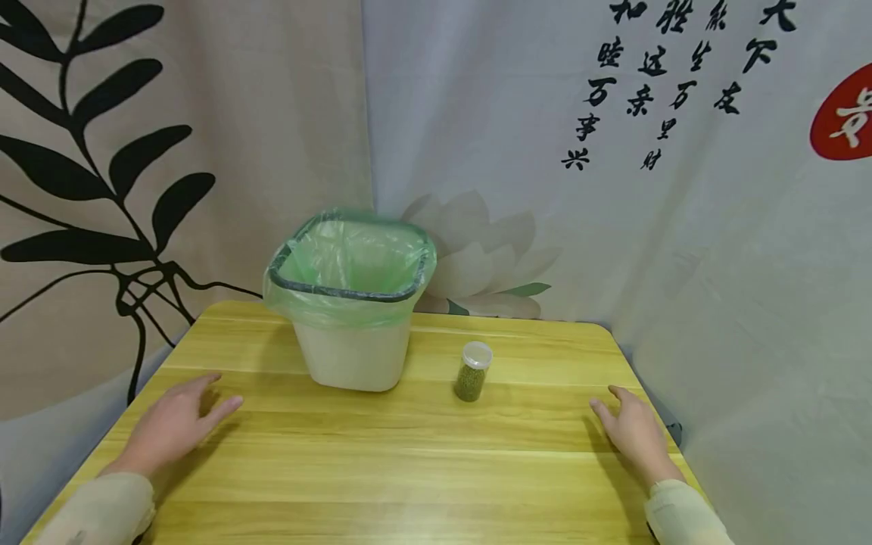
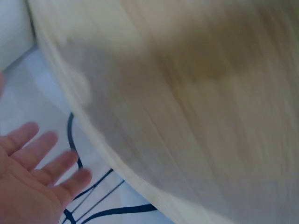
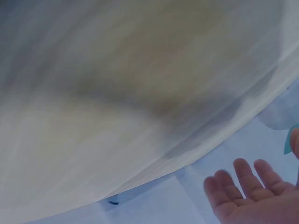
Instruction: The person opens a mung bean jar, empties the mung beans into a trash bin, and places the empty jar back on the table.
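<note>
My left hand (image 1: 169, 424) hovers over the left side of the table, thumb apart from the fingers, holding nothing. In the left wrist view its relaxed fingers (image 2: 44, 154) spread beside the table edge. Over the table's right edge is my right hand (image 1: 633, 431), also holding nothing; the right wrist view shows its fingers (image 3: 247, 182) extended. Between the hands stand a white bin (image 1: 354, 352) lined with a green plastic bag (image 1: 354, 261) and a small clear jar (image 1: 471, 378) of green granules with a white lid. The bin is nearer the left hand. Neither hand touches either thing.
The yellow wood-grain table (image 1: 381, 469) has rounded back corners. Behind it hangs a pale curtain (image 1: 477, 113) with black leaves, a lotus and written characters. A dark frame (image 1: 341, 291) rings the bin's top over the bag.
</note>
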A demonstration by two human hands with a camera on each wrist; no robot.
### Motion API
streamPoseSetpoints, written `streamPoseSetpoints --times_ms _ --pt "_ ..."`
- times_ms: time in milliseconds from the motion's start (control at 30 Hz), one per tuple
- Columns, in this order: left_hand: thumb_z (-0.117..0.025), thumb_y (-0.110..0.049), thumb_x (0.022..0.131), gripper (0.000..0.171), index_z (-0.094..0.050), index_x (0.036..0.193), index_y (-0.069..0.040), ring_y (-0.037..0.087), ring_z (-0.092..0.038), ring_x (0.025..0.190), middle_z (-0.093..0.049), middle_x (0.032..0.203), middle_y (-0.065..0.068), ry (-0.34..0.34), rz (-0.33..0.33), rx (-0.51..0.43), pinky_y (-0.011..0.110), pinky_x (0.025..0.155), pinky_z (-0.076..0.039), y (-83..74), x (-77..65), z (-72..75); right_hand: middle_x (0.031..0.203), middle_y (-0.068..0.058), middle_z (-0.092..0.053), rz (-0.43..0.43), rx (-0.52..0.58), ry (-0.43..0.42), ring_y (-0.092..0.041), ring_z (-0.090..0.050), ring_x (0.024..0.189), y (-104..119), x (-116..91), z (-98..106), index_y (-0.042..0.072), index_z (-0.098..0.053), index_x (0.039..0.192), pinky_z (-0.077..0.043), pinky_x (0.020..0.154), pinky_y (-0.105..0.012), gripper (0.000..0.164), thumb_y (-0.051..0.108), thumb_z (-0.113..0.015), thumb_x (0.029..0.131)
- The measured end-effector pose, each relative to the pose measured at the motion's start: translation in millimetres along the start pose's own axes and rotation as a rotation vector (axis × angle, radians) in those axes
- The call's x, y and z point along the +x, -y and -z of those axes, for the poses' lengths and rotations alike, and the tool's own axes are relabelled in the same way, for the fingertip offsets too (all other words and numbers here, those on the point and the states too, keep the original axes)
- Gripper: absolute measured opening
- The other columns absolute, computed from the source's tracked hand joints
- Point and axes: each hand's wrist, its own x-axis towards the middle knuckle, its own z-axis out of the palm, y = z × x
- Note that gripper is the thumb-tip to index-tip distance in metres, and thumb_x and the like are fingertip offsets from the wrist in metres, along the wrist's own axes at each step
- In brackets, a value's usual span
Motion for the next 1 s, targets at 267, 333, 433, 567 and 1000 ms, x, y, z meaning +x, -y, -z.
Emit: streamPoseSetpoints --times_ms 267,333,433,567,1000 --pt "-0.056 -0.060 0.108 0.077 -0.057 0.146 0.006 0.049 -0.071 0.112 -0.063 0.143 0.032 0.022 0.008 -0.105 0.064 0.086 -0.058 -24.5 -8.5 -4.0 0.156 -0.034 -0.050 -0.029 0.204 0.062 -0.052 -0.059 0.134 27 -1 3 -0.005 -0.039 0.160 -0.056 0.101 -0.062 0.072 0.046 -0.054 0.112" --pt "-0.056 -0.060 0.107 0.075 -0.058 0.146 0.005 0.048 -0.072 0.112 -0.065 0.142 0.031 0.017 0.005 -0.123 0.063 0.086 -0.058 -33.2 -10.3 -4.7 0.158 -0.034 -0.048 -0.029 0.257 0.078 -0.051 -0.059 0.135 35 -2 2 -0.004 -0.036 0.162 -0.056 0.102 -0.060 0.074 0.048 -0.053 0.112" --pt "-0.056 -0.061 0.107 0.074 -0.060 0.145 0.003 0.048 -0.071 0.113 -0.066 0.141 0.028 0.005 -0.004 -0.142 0.064 0.088 -0.058 -44.6 -11.8 -5.0 0.161 -0.032 -0.046 -0.033 0.333 0.110 -0.051 -0.055 0.140 45 -4 -1 -0.001 -0.031 0.165 -0.054 0.106 -0.060 0.076 0.051 -0.051 0.112" --pt "-0.056 -0.063 0.106 0.075 -0.061 0.144 0.001 0.048 -0.070 0.115 -0.067 0.141 0.026 -0.009 -0.013 -0.176 0.064 0.089 -0.058 -54.2 -13.2 -6.1 0.163 -0.028 -0.045 -0.041 0.433 0.133 -0.052 -0.049 0.145 56 -5 -3 0.003 -0.028 0.167 -0.051 0.111 -0.061 0.076 0.052 -0.049 0.113" --pt "-0.056 -0.063 0.106 0.074 -0.058 0.148 -0.002 0.043 -0.068 0.118 -0.068 0.140 0.025 -0.024 0.017 -0.299 0.057 0.087 -0.061 -80.0 -23.2 -8.8 0.164 -0.028 -0.044 -0.045 0.680 0.151 -0.041 -0.061 0.136 76 -7 -12 0.005 -0.029 0.167 -0.061 0.096 -0.041 0.062 0.031 -0.050 0.115"
